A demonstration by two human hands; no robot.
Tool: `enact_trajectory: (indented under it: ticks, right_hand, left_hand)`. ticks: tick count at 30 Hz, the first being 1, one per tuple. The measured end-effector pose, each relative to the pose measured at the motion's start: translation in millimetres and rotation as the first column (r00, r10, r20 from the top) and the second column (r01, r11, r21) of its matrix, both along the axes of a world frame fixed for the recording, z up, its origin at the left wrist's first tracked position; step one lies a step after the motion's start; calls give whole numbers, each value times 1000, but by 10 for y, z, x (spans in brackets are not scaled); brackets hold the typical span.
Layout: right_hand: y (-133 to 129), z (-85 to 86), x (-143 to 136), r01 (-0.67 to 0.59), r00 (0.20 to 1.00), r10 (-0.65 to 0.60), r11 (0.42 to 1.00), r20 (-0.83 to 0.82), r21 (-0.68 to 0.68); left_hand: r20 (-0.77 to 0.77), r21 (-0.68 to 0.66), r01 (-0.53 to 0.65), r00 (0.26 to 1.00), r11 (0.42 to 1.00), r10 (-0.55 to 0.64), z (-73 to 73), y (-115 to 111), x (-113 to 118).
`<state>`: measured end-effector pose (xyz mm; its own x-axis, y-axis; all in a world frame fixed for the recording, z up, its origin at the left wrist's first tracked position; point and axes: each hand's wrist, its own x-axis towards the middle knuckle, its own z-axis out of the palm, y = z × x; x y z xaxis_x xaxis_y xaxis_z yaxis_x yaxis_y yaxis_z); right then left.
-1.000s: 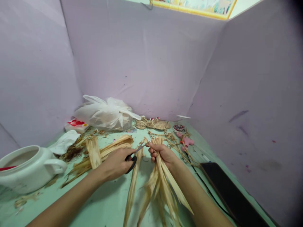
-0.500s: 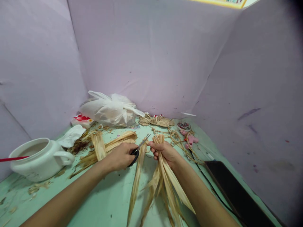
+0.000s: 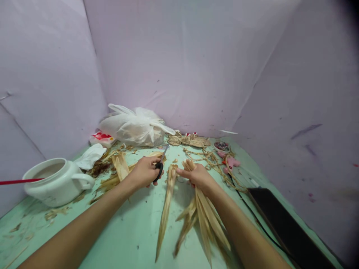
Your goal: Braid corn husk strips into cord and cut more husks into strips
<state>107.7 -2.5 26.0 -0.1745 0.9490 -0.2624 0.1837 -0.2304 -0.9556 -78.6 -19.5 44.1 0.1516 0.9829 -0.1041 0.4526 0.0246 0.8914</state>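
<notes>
At the table's left edge stood a white pot (image 3: 57, 182) with a red stick (image 3: 17, 182) across it. Your left hand (image 3: 144, 173) was curled around black-handled scissors (image 3: 160, 168), their blades pointing towards the far edge. Just right lay a single dried husk strip (image 3: 166, 209), pointing towards the near edge. Your right hand (image 3: 198, 175) was closed on a bundle of husk strips (image 3: 203, 216) near the table's middle. A pink glue gun (image 3: 230, 161) lay further right.

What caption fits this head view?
Left hand holds black-handled scissors; right hand grips dried tan husk strips.
</notes>
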Motion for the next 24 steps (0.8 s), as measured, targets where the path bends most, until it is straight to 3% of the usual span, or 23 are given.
enact_trajectory:
  ticks: [1,3,6,8,10,13,15,20,22,24]
  right_hand:
    - [-21,-32,-42,0,981,-16,996,194,84]
    - [-73,-100,-144,-44,853,-84,972,515,230]
    - [-120,-168,-237,-107,735,-128,948,666,300]
    - [-104,-150,-198,-104,746,-126,948,654,301]
    - [-67,-69,-87,-104,829,-58,961,557,256]
    - [-44,121,88,-203,947,163,972,277,122]
    - [-73,233,140,-315,937,299,946,179,72]
    - [-174,327,81,-506,845,490,862,214,26]
    - [-184,321,57,-517,843,505,856,186,18]
    - [-180,311,43,-435,897,433,900,87,7]
  left_hand:
    - [-33,27,-25,999,999,26,1,6,-8]
    - [-76,79,-40,996,996,46,1,11,-24]
    - [-82,145,-25,996,989,37,0,14,-50]
    - [-51,170,-20,998,985,29,8,16,-64]
    - [4,159,-41,999,986,41,32,14,-67]
    - [110,79,-116,988,990,107,81,-4,-36]
    - [183,20,-137,974,990,131,101,-24,5]
    - [276,-36,-145,949,989,150,80,-52,91]
    - [267,-34,-189,945,981,191,59,-50,102]
    - [290,-26,-213,933,977,212,40,-50,111]
